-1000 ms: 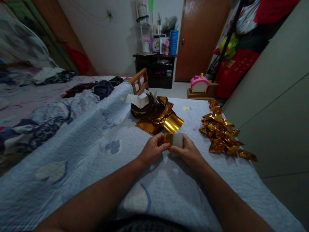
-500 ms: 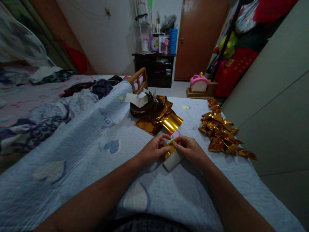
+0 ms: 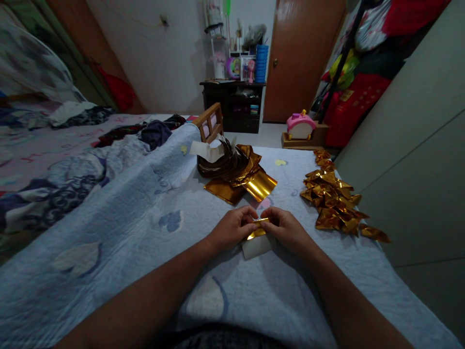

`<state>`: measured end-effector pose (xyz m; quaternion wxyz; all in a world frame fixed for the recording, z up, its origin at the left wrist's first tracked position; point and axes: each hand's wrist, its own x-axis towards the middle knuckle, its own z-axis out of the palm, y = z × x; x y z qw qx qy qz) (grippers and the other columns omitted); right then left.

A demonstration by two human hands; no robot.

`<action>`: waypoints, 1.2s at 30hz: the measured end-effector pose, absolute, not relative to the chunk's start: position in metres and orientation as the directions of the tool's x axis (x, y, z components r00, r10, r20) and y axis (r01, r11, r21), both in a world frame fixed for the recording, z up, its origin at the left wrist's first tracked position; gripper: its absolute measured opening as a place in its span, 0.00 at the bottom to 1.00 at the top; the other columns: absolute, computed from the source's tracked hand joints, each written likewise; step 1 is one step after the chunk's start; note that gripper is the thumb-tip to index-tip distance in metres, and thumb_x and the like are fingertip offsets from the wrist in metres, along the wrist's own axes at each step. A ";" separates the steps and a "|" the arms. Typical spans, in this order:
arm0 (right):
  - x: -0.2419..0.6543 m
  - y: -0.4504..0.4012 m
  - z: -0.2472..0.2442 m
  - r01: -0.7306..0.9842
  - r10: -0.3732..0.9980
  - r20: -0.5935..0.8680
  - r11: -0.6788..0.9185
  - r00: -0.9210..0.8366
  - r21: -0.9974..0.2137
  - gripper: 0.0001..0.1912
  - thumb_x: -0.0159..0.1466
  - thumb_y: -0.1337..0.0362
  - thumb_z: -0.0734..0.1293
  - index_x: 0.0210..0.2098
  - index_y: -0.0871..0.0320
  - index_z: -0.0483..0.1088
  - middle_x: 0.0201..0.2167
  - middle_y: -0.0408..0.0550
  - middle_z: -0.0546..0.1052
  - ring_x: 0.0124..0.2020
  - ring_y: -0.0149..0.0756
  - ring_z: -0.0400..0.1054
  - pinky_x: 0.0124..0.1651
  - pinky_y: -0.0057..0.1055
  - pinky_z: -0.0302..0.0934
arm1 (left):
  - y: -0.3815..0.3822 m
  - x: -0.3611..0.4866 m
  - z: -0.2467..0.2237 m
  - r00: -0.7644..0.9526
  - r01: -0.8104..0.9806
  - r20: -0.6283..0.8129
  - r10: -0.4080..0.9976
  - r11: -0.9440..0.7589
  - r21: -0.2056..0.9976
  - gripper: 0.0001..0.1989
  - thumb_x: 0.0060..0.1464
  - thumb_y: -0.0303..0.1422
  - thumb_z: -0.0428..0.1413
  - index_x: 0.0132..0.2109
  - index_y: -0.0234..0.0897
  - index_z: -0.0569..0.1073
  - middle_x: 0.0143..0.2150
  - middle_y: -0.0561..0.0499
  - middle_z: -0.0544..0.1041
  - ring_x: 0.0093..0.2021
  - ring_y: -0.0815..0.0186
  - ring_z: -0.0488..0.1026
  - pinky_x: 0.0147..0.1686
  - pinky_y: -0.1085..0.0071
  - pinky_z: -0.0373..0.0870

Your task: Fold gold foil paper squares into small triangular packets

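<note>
Between my hands is a sheet of gold foil paper [image 3: 257,233], partly folded so that a gold band shows above its pale underside. My left hand [image 3: 234,225] pinches the band's left end, thumb on top. At the right end, my right hand [image 3: 285,224] grips it between thumb and fingers. Just beyond my hands lies a fanned stack of gold foil sheets [image 3: 232,169], some with pale backs up. Over to the right, along the bed's edge, sits a heap of folded gold foil pieces [image 3: 332,198].
A light blue quilt [image 3: 138,242] with heart shapes covers the bed under everything. A small wooden rail [image 3: 209,121] stands behind the stack. Beyond the far edge is a pink toy [image 3: 301,126] on a box. A pale cabinet [image 3: 417,194] borders the right side.
The foil paper has turned to lie more level, and its gold band looks narrower. Both hands have moved slightly toward me, still gripping it.
</note>
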<state>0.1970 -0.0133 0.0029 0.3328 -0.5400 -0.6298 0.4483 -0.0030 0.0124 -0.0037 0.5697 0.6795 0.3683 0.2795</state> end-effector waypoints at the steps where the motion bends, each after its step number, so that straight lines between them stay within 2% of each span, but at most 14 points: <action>1: 0.196 -0.014 0.004 0.421 0.982 -0.048 0.034 -0.185 -0.906 0.07 0.60 0.62 0.67 0.37 0.58 0.72 0.29 0.44 0.73 0.30 0.35 0.66 0.33 0.30 0.57 | 0.012 -0.003 -0.003 0.566 0.191 -0.038 0.824 -0.086 0.978 0.11 0.55 0.35 0.60 0.43 0.35 0.71 0.30 0.54 0.73 0.27 0.71 0.69 0.27 0.76 0.61; 6: 0.192 -0.016 0.004 0.569 0.987 0.026 0.114 -0.161 -0.815 0.03 0.61 0.67 0.66 0.30 0.57 0.69 0.26 0.42 0.72 0.28 0.33 0.64 0.32 0.29 0.55 | 0.010 -0.001 0.001 0.540 0.286 0.012 0.841 -0.197 0.938 0.05 0.55 0.28 0.58 0.40 0.36 0.72 0.32 0.54 0.74 0.31 0.69 0.71 0.31 0.73 0.64; 11: 0.186 -0.017 -0.004 0.757 0.982 0.128 0.186 -0.136 -0.626 0.05 0.61 0.69 0.67 0.29 0.56 0.67 0.28 0.44 0.73 0.31 0.35 0.64 0.34 0.30 0.53 | 0.009 0.002 0.003 0.508 0.508 0.143 0.849 -0.430 0.747 0.05 0.54 0.24 0.59 0.36 0.36 0.71 0.35 0.53 0.73 0.36 0.66 0.70 0.37 0.71 0.64; 14: 0.185 -0.018 -0.007 0.822 0.969 0.166 0.244 -0.184 -0.514 0.04 0.63 0.69 0.67 0.31 0.56 0.68 0.31 0.47 0.73 0.34 0.38 0.65 0.37 0.32 0.53 | 0.009 0.003 0.000 0.525 0.574 0.167 0.835 -0.491 0.656 0.05 0.55 0.24 0.60 0.36 0.36 0.71 0.36 0.52 0.71 0.38 0.64 0.70 0.38 0.70 0.64; 16: 0.185 -0.019 -0.006 0.836 0.964 0.167 0.264 -0.208 -0.481 0.03 0.63 0.70 0.66 0.33 0.57 0.68 0.33 0.48 0.73 0.36 0.39 0.65 0.38 0.32 0.54 | 0.010 0.003 -0.002 0.545 0.591 0.162 0.823 -0.514 0.622 0.03 0.56 0.25 0.60 0.36 0.35 0.73 0.37 0.51 0.71 0.39 0.63 0.70 0.39 0.69 0.65; 19: 0.187 -0.019 -0.006 0.825 0.958 0.162 0.287 -0.237 -0.487 0.04 0.62 0.72 0.66 0.34 0.57 0.69 0.33 0.48 0.72 0.37 0.39 0.64 0.39 0.32 0.54 | 0.010 0.003 -0.004 0.570 0.603 0.147 0.808 -0.533 0.593 0.01 0.58 0.26 0.60 0.38 0.35 0.76 0.37 0.50 0.72 0.40 0.63 0.71 0.40 0.68 0.66; 28: 0.197 -0.019 -0.005 0.701 0.909 0.167 0.402 -0.382 -0.588 0.07 0.61 0.75 0.65 0.33 0.58 0.71 0.34 0.46 0.71 0.37 0.36 0.65 0.39 0.30 0.56 | 0.009 0.002 -0.002 0.590 0.603 0.141 0.795 -0.550 0.578 0.04 0.61 0.27 0.58 0.39 0.36 0.78 0.37 0.49 0.74 0.41 0.62 0.72 0.44 0.66 0.68; 36: 0.199 -0.019 0.002 0.669 0.908 0.126 0.383 -0.400 -0.637 0.10 0.59 0.78 0.64 0.32 0.58 0.72 0.33 0.46 0.72 0.36 0.35 0.66 0.40 0.30 0.59 | 0.009 0.001 -0.004 0.596 0.597 0.142 0.790 -0.555 0.580 0.06 0.61 0.24 0.55 0.41 0.36 0.77 0.38 0.49 0.74 0.42 0.61 0.72 0.45 0.66 0.69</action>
